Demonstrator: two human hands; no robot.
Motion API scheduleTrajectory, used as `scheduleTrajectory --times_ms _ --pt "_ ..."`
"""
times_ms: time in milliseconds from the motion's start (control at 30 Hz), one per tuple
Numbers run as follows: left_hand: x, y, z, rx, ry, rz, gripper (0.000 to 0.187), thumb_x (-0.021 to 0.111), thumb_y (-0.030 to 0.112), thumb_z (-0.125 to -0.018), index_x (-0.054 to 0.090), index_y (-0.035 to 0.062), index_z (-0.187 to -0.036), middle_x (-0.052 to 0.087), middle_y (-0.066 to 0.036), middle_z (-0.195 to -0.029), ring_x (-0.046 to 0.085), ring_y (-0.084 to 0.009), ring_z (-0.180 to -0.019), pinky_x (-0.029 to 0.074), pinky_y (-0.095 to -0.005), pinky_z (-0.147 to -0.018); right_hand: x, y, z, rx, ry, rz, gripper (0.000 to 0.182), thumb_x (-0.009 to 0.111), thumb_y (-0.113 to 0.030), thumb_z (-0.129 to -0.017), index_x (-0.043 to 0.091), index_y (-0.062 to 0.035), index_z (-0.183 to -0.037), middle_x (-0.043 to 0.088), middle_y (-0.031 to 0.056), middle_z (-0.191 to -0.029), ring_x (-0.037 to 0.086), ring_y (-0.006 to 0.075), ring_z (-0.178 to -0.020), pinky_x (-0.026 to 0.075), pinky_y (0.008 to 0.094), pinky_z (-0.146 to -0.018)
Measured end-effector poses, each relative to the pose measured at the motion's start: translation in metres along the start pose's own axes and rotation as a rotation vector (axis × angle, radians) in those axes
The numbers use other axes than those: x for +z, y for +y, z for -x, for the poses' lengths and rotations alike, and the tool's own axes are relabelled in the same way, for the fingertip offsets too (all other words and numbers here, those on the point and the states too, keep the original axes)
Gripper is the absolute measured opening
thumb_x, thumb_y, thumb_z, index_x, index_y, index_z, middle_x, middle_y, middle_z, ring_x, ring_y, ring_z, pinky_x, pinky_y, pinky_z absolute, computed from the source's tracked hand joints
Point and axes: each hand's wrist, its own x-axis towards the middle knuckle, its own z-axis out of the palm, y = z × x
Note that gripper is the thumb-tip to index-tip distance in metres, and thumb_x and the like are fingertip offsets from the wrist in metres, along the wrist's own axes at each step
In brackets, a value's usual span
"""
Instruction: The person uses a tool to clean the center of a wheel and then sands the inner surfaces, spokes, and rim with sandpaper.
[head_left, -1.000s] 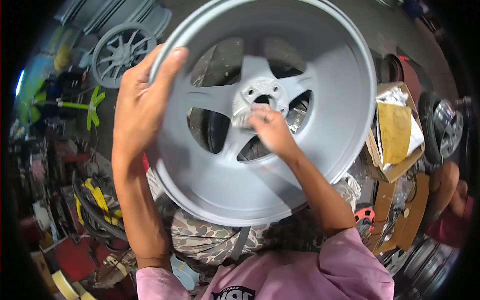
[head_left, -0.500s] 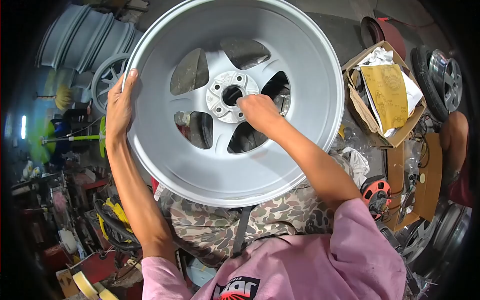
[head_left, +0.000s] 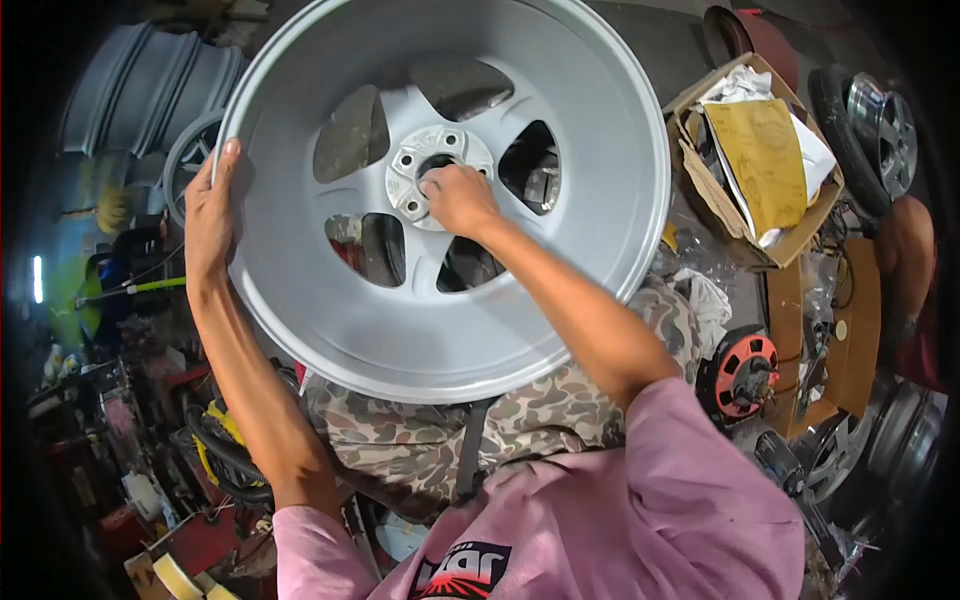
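A large grey car wheel rim (head_left: pixel 575 290) leans over my lap, its inner side facing me. My left hand (head_left: pixel 210 215) grips its left edge, thumb on the near lip and the fingers behind it. At the centre, my right hand (head_left: pixel 460 198) is closed against the hub (head_left: pixel 404 183), its fingers by the round centre bore. Whatever those fingers hold, if anything, is hidden. Bolt holes ring the bore, and wide openings between the spokes let the floor show through.
On the right stands a cardboard box (head_left: pixel 690 185) holding yellow-brown sandpaper (head_left: pixel 757 160) and white paper. Below it lies an orange-red reel (head_left: pixel 742 372). More wheels (head_left: pixel 893 140) lie at far right, near another person's bent limb (head_left: pixel 905 245). Stacked rims (head_left: pixel 140 90) stand upper left; tools clutter the lower left.
My right hand has shifted around the bore toward its lower left side. The rim sits slightly further left and up in view, with my left hand still on its edge.
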Motion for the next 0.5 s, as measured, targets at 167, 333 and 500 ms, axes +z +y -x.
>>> scheduleTrajectory --times_ms 167,333,500 --pt "0.005 0.012 0.008 -0.011 0.046 0.009 0.048 0.062 0.042 -0.101 0.069 -0.0017 -0.119 0.061 0.001 -0.093 0.053 -0.0059 -0.084 0.043 -0.0202 -0.075 -0.018 0.008 0.001 -0.208 -0.236 0.412 0.019 0.058 -0.011 -0.087 0.074 -0.0007 -0.088 0.072 0.0223 -0.094 0.069 0.0427 -0.090 0.054 0.0490 -0.084" --pt "-0.001 0.010 0.005 -0.017 0.008 0.002 0.049 0.063 0.043 -0.100 0.069 -0.0016 -0.121 0.061 0.001 -0.093 0.055 -0.0065 -0.084 0.044 -0.0203 -0.076 0.037 -0.005 -0.014 0.186 0.166 -0.145 0.020 0.059 -0.015 -0.087 0.072 0.0004 -0.086 0.071 0.0215 -0.090 0.070 0.0400 -0.090 0.052 0.0478 -0.083" --pt "-0.002 0.002 0.005 -0.038 0.023 0.052 0.051 0.063 0.043 -0.100 0.067 -0.0024 -0.123 0.062 0.000 -0.095 0.055 -0.0072 -0.086 0.044 -0.0204 -0.078 0.043 -0.002 -0.018 0.527 0.415 -0.632 0.024 0.061 -0.022 -0.089 0.075 -0.0027 -0.091 0.072 0.0208 -0.090 0.070 0.0374 -0.089 0.051 0.0449 -0.084"
